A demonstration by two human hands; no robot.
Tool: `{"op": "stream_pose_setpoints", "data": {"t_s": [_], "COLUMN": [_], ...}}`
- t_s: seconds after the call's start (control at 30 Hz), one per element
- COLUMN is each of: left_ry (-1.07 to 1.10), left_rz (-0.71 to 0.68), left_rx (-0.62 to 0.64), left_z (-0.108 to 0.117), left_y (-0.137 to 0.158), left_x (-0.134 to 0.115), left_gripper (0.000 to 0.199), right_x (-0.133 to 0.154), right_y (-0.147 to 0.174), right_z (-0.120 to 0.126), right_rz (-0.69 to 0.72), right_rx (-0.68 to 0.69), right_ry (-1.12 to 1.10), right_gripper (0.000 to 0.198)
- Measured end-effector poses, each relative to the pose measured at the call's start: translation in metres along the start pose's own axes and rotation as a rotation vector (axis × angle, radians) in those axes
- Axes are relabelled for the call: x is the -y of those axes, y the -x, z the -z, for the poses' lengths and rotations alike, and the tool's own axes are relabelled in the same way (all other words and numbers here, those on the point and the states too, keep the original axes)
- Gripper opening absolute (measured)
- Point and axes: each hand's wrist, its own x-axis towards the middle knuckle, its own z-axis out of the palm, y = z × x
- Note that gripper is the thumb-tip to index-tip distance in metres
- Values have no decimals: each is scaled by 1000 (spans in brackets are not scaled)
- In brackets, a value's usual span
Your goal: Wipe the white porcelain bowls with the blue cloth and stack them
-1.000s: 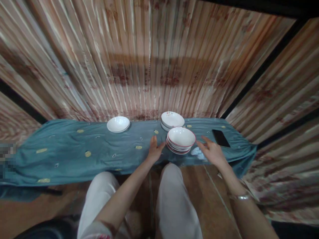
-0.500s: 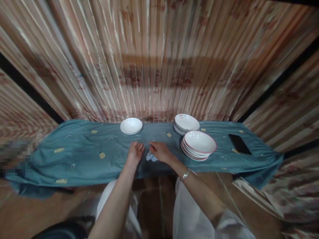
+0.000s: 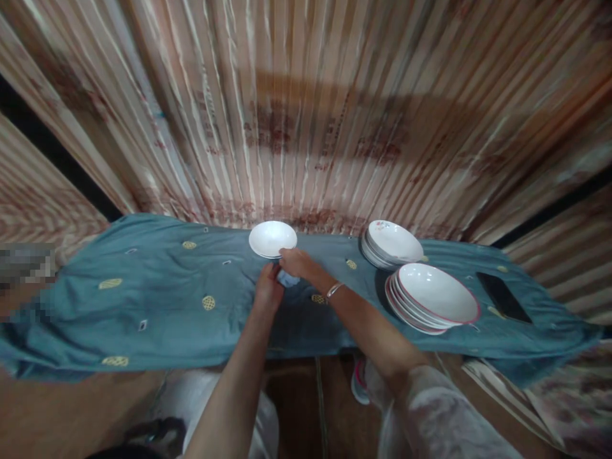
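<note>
Two or so white bowls (image 3: 271,240) sit nested at the far side of the table, left of the middle. My right hand (image 3: 296,264) reaches across to their near right rim, fingers closed and fingertips at the rim. A bunched light-blue cloth (image 3: 288,278) hangs under this hand, apparently in its grip. My left hand (image 3: 268,288) is just below the bowls, beside the cloth. Its fingers point towards the bowls' near edge and are partly hidden, so their grip does not show clearly.
A stack of red-rimmed white bowls (image 3: 437,294) stands on the right, with white flower-patterned dishes (image 3: 394,242) stacked behind it. A black phone (image 3: 503,297) lies farther right. The teal tablecloth (image 3: 167,306) covers the table; a pleated curtain (image 3: 306,140) hangs behind.
Both hands have moved away from me to the white bowls on the left, and the cloth has moved along with them. The view has shifted, so the right-hand stacks appear farther right.
</note>
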Motion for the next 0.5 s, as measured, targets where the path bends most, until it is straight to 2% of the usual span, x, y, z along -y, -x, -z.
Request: {"op": "stream_pose_setpoints", "data": {"t_s": [0.13,0.4,0.5], "left_ry": [19,3,3], "left_rz": [35,43,41], "left_rx": [-49,-87,-76], "left_z": [-12,-29,-33], "left_y": [7,25,29], "left_x": [-4,-8,-12], "left_gripper": [27,14,19], "right_x": [2,8,10], "right_y": [-1,2,10], "right_z": [8,22,24], "right_rz": [-1,-76,-94], "right_rx": [-22,-84,-134], "right_ry": [18,37,13], "right_gripper": [35,37,38]}}
